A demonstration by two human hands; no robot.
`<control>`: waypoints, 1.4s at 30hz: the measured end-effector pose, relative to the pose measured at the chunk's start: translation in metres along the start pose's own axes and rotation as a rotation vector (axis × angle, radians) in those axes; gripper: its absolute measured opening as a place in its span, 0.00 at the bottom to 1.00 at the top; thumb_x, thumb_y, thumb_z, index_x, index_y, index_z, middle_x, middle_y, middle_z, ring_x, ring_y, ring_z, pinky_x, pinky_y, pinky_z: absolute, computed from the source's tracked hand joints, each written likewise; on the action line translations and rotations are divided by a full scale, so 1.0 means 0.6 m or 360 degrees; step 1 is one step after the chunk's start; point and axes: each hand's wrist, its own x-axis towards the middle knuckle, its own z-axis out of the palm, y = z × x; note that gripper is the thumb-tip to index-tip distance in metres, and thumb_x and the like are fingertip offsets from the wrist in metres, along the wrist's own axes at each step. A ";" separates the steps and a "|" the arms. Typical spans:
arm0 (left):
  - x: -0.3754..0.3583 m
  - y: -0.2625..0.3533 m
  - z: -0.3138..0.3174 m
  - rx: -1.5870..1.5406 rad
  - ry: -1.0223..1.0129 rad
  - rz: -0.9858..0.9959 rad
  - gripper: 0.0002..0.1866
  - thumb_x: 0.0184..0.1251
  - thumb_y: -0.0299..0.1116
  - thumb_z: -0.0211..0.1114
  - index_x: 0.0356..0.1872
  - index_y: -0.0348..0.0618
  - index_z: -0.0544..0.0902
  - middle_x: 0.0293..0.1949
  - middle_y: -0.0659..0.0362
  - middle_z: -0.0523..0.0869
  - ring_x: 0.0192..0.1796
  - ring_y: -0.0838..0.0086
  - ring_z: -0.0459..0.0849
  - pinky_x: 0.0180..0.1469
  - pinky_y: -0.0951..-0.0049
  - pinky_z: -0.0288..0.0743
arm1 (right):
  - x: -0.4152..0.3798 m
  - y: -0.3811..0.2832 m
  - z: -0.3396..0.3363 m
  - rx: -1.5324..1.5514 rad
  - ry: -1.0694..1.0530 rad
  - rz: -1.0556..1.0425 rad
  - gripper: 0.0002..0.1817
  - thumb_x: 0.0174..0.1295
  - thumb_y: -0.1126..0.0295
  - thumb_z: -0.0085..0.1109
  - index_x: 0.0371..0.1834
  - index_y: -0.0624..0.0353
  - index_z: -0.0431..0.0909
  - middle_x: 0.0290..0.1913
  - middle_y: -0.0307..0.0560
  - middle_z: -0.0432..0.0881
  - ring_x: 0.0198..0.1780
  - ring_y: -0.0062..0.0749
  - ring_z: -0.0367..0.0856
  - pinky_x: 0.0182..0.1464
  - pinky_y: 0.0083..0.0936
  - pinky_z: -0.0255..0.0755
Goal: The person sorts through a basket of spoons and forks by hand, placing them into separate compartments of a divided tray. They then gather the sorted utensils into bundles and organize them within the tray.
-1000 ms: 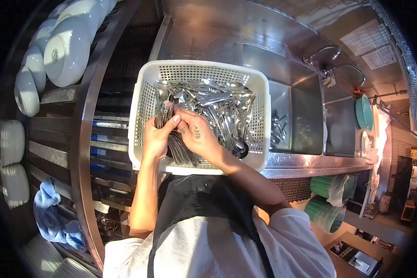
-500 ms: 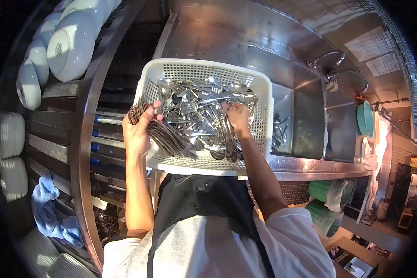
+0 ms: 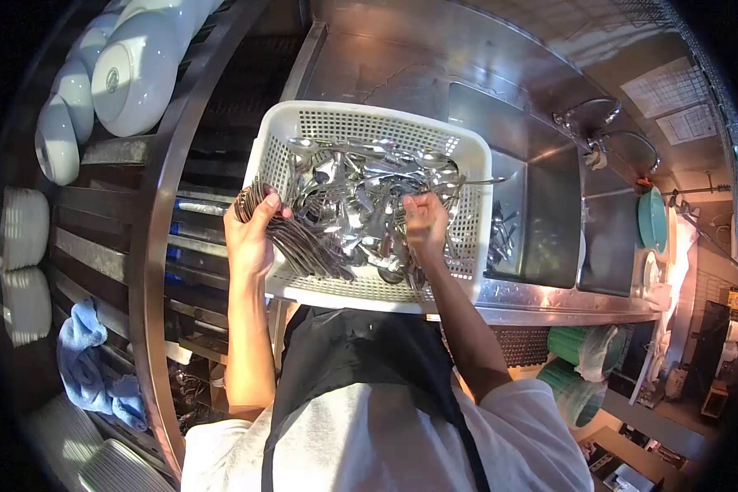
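Note:
My left hand [image 3: 254, 234] is wrapped round a thick bunch of forks [image 3: 307, 250] at the left side of a white plastic basket [image 3: 369, 303]. The bunch fans down and right over the basket's near part. Inside the basket lies a jumbled heap of metal cutlery [image 3: 348, 197], with spoons and forks among it. Over the right part of that heap is my right hand [image 3: 426, 225], its fingers curled in and slightly blurred. Whatever they hold, if anything, cannot be made out. One long utensil [image 3: 492, 179] juts out over the basket's right rim.
Steel sinks [image 3: 549, 221] lie right of the basket, with more cutlery [image 3: 501, 234] in the nearest one and faucets [image 3: 594, 123] behind. On the left, a slatted rack [image 3: 160, 246] holds white bowls [image 3: 135, 74], stacked plates [image 3: 25, 230] and a blue cloth [image 3: 86, 353].
My right hand has shifted slightly up from the forks near the basket's front. A utensil now sticks out past the right rim. My left hand keeps its bunch, and the view has shifted a little.

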 end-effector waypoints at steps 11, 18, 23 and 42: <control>0.020 0.009 0.059 0.0172 -0.0562 -0.0302 0.11 0.61 0.29 0.62 0.40 0.31 0.77 0.40 0.49 0.84 0.39 0.70 0.84 0.42 0.74 0.77 | -0.021 -0.266 -0.031 -0.0070 -0.0595 -0.0858 0.04 0.52 0.74 0.59 0.27 0.63 0.76 0.27 0.47 0.78 0.30 0.37 0.78 0.33 0.29 0.71; 0.027 -0.009 0.081 -0.0236 -0.0826 -0.0295 0.21 0.58 0.40 0.66 0.46 0.33 0.77 0.36 0.57 0.83 0.39 0.74 0.82 0.44 0.75 0.76 | 0.003 -0.302 0.035 -0.0103 -0.0656 -0.0869 0.07 0.47 0.76 0.64 0.29 0.64 0.76 0.28 0.45 0.80 0.31 0.27 0.79 0.35 0.23 0.72; 0.013 -0.014 0.080 -0.0009 -0.0699 -0.0352 0.17 0.58 0.35 0.67 0.43 0.33 0.78 0.33 0.58 0.83 0.35 0.75 0.81 0.40 0.77 0.75 | 0.011 -0.284 0.035 -0.0145 -0.0728 -0.0828 0.10 0.46 0.75 0.66 0.33 0.62 0.78 0.28 0.42 0.80 0.31 0.24 0.78 0.38 0.22 0.72; 0.007 -0.056 -0.009 -0.0547 -0.0401 -0.0314 0.15 0.59 0.31 0.64 0.45 0.38 0.75 0.29 0.62 0.76 0.33 0.74 0.75 0.38 0.70 0.74 | 0.083 -0.122 -0.095 -0.2332 -0.0996 -0.1008 0.07 0.52 0.72 0.51 0.31 0.56 0.80 0.27 0.49 0.82 0.30 0.41 0.82 0.35 0.36 0.74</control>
